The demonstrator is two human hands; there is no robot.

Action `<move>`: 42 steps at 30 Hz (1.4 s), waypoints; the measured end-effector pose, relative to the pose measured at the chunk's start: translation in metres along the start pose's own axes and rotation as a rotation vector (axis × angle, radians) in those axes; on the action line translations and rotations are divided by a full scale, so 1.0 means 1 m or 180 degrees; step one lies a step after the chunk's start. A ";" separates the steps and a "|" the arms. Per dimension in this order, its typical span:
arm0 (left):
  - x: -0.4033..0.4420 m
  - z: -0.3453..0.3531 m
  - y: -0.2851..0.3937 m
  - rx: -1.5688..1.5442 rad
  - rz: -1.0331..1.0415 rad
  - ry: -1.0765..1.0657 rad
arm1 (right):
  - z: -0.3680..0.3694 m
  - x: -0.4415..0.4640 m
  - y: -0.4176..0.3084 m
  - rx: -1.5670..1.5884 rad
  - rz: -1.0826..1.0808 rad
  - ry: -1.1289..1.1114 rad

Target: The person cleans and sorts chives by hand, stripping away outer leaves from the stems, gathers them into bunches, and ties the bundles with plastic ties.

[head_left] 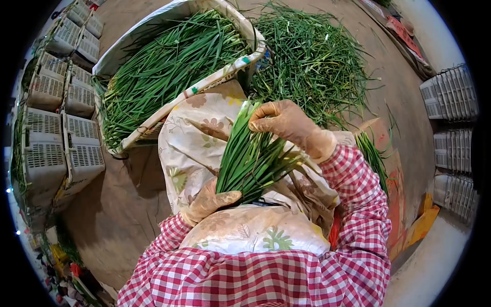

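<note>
A bunch of long green leafy stalks (245, 163) lies over my lap, its pale ends pointing up and away from me. My left hand (208, 202), in a tan glove, is wrapped round the lower left side of the bunch, thumb on top. Gloved too, my right hand (286, 123) is closed in a pinch at the bunch's pale upper end; what its fingertips hold is too small to make out. Beneath the bunch is a flowered cloth (192, 138) covering my legs.
A lined basket (225, 77) full of green stalks stands at the upper left. Beside it a loose heap of stalks (312, 61) covers the floor. Stacked crates (46, 138) line the left side, and more crates (452, 94) stand at the right. A small bundle (372, 156) lies by my right arm.
</note>
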State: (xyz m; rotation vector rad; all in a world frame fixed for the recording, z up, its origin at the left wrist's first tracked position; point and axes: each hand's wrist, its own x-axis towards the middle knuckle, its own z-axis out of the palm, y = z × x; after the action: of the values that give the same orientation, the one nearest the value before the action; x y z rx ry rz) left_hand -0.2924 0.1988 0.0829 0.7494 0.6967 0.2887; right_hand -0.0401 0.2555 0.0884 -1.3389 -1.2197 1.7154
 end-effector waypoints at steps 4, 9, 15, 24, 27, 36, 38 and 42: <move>0.001 -0.022 -0.020 -0.0057 0.0080 0.0200 | 0.024 0.004 0.018 -0.0534 -0.0749 0.1300; -0.001 -0.012 -0.017 0.0309 0.0070 0.0631 | 0.004 0.001 0.004 -0.0550 -0.0400 0.1017; 0.003 -0.020 -0.025 0.0745 0.0452 0.0502 | -0.023 -0.029 -0.015 -0.0121 -0.0502 -0.0246; -0.004 -0.037 -0.038 -0.0473 0.0347 0.0567 | -0.129 -0.040 0.001 0.0997 -0.1420 0.2022; -0.001 -0.059 -0.053 -0.0059 0.0172 0.0613 | -0.129 -0.032 0.008 -0.1494 -0.0769 0.3057; 0.001 -0.040 -0.036 -0.0172 0.0259 0.0528 | -0.024 -0.025 -0.007 -0.1167 0.0363 0.0098; 0.003 -0.047 -0.041 -0.0619 0.0341 0.0555 | -0.025 -0.030 -0.009 -0.0978 0.0163 0.0765; 0.003 -0.048 -0.042 -0.0917 0.0401 0.0692 | -0.087 -0.035 -0.017 -0.1084 -0.0997 0.3194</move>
State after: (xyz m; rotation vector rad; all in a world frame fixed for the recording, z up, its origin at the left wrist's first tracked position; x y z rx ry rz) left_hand -0.3227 0.1957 0.0267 0.4911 0.7936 0.5793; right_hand 0.0523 0.2556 0.1121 -1.7518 -1.0231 0.4588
